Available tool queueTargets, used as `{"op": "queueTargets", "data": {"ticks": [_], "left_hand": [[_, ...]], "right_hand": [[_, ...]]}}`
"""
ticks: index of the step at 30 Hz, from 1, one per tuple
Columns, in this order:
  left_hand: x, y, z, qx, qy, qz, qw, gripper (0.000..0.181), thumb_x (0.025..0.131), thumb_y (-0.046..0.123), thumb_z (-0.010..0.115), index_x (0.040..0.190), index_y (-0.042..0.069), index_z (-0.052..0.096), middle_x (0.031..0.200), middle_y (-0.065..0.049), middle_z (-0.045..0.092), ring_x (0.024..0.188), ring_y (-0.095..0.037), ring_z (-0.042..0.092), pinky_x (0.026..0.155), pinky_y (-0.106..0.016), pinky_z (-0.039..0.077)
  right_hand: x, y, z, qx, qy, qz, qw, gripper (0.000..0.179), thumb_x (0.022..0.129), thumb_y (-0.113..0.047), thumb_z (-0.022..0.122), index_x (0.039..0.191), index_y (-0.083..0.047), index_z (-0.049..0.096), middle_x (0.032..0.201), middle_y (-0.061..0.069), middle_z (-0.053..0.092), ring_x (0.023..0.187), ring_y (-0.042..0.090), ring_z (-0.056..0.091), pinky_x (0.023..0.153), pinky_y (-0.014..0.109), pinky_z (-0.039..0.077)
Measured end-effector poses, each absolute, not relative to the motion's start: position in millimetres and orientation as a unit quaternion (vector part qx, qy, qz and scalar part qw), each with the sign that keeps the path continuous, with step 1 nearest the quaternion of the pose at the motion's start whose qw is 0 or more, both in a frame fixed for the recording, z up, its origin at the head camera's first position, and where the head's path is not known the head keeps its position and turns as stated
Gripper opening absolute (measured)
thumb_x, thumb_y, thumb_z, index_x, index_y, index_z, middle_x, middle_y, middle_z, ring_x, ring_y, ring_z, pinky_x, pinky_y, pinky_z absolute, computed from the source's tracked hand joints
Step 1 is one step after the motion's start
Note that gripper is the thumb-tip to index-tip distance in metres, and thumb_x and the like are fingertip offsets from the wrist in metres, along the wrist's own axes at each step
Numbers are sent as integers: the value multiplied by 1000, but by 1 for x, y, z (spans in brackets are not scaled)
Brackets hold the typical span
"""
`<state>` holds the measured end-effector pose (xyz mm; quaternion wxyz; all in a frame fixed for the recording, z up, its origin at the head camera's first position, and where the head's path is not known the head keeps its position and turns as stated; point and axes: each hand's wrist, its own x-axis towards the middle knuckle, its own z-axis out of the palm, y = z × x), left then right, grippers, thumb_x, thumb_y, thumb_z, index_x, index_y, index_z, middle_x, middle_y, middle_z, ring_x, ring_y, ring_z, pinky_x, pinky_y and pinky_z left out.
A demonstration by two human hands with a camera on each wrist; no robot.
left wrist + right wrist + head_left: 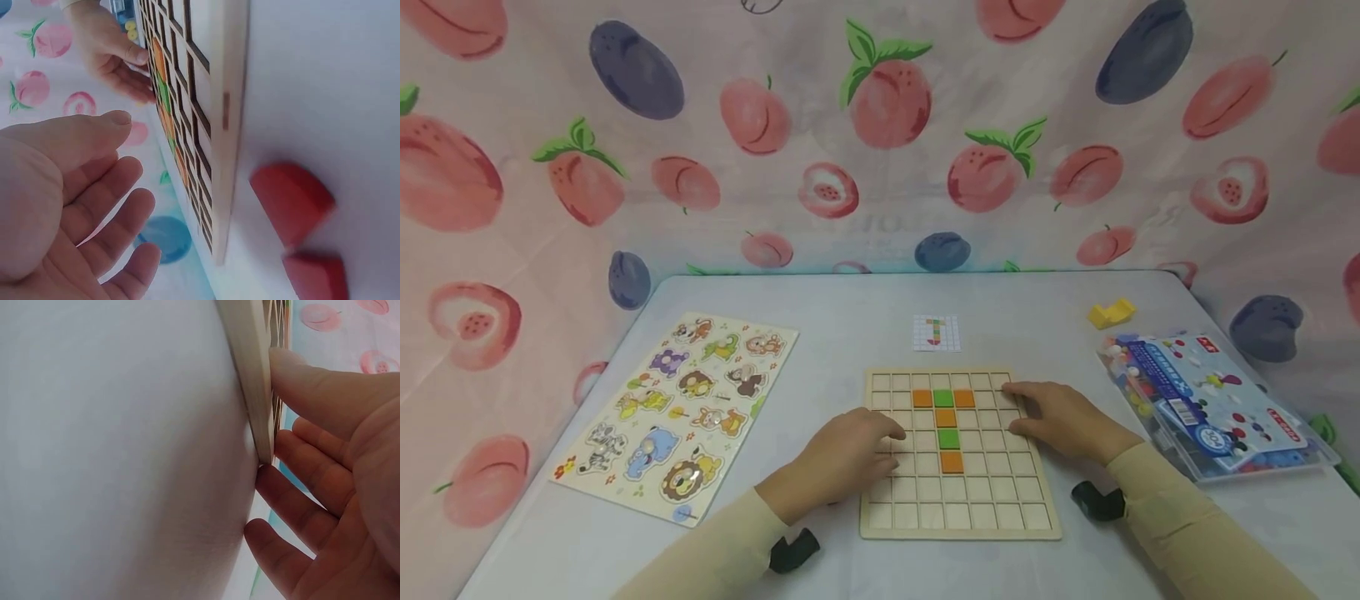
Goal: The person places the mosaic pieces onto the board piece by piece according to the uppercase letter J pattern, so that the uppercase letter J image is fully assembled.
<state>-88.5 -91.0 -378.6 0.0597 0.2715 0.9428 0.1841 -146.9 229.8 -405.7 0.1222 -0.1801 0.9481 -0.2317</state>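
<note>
A pale pink cloth printed with fruit (895, 192) fills the background, cut off at the frame's edges. Before it stands the white worktop (850, 312), its near edge out of frame. A square pale wooden grid board (958, 532) lies flat at its middle, parts of both side edges masked by the hands. Left of it is a cream board with animal pictures (662, 408); right, a clear plastic box with a blue printed label (1217, 408), which covers much of the contents.

The left hand (846, 450) is at the grid board's left side, fingers parted and loosely bent. The right hand (1067, 417) touches the right edge with relaxed fingers, its thumb on the rim. Both sleeves run out of frame.

Beyond the board lies a small white gridded card (951, 342), its coloured pattern too small to read fully; far right, a bent yellow piece (1111, 313). Two red blocks lie beside the board in the left wrist view: a wedge-shaped red block (292, 203) and a second red block (317, 278), cropped below; the left arm probably hides them from the head camera. Four orange square tiles (951, 462) and two green square tiles (948, 438) form a T in the grid.
</note>
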Motion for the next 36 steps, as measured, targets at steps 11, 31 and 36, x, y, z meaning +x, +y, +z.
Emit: {"op": "queueTargets", "data": {"ticks": [11, 31, 36], "left_hand": [[-75, -120, -378, 223, 954, 195, 54, 26, 85, 14, 79, 110, 9, 73, 112, -5, 71, 107, -23, 64, 89, -40, 53], [-53, -163, -396, 192, 954, 224, 48, 27, 78, 8, 83, 103, 6, 72, 102, -3, 71, 99, -21, 66, 89, -43, 53], [-52, -167, -398, 186, 956, 220, 63, 29, 77, 10, 85, 104, 8, 73, 101, 0, 71, 96, -18, 64, 88, -41, 53]], "right_hand": [[-146, 229, -406, -178, 949, -232, 122, 58, 93, -26, 72, 142, -1, 53, 143, 23, 52, 134, 46, 43, 107, 61, 34], [-146, 231, -406, -188, 947, -234, 116, 57, 93, -23, 72, 141, 0, 54, 142, 23, 53, 133, 46, 44, 107, 60, 34], [-146, 230, -406, -180, 948, -232, 119, 58, 93, -24, 72, 142, -1, 53, 143, 23, 52, 134, 46, 43, 107, 60, 34]]}}
